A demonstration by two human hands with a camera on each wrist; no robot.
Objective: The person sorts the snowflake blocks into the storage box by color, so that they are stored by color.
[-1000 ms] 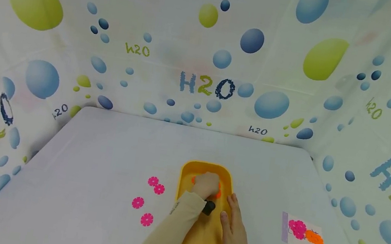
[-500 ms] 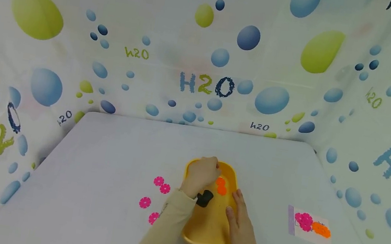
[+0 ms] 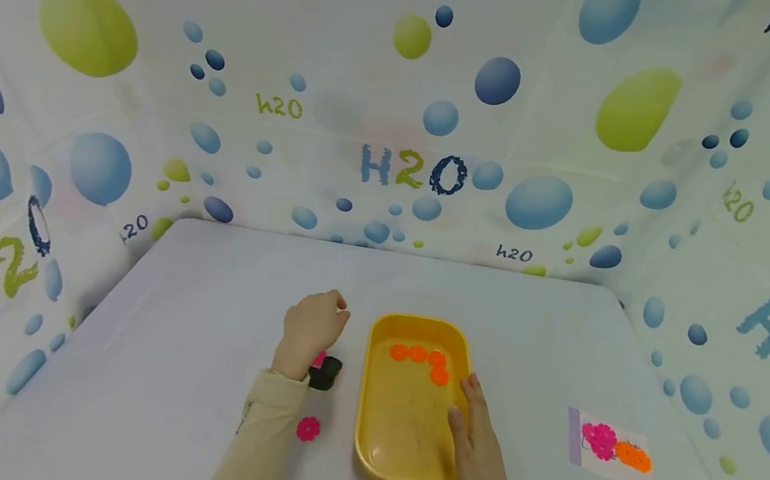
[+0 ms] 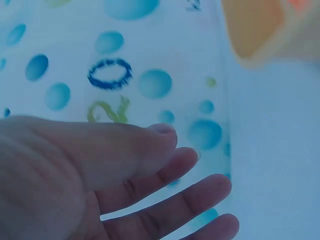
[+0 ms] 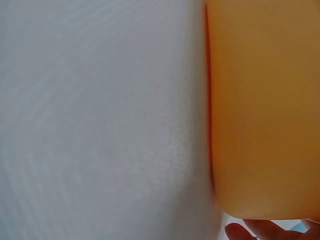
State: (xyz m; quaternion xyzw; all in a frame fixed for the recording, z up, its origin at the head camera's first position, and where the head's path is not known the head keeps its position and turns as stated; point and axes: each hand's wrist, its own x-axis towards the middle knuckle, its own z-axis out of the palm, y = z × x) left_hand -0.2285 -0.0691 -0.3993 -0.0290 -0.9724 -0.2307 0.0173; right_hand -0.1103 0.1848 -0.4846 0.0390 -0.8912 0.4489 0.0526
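Note:
My left hand (image 3: 313,330) hovers left of the yellow tray (image 3: 403,442), over pink flower-shaped pieces. One pink flower (image 3: 308,428) shows beside the sleeve; part of another peeks out by the black wrist camera (image 3: 325,373), and the rest are hidden. In the left wrist view the thumb (image 4: 145,142) and fingers are loosely bent with nothing seen between them. My right hand (image 3: 483,458) rests along the tray's right side, fingers extended outside and thumb at the rim. Orange pieces (image 3: 418,354), several in a bent row, lie at the tray's far end.
On the right of the white table (image 3: 195,311) lies a card (image 3: 610,452) with a purple edge and a picture of pink and orange shapes. A patterned sheet (image 3: 337,59) hangs behind and along both sides.
My left hand has left the tray and moved left over the pink flowers, uncovering the orange pieces at the tray's far end. My right hand stays at the tray's right side.

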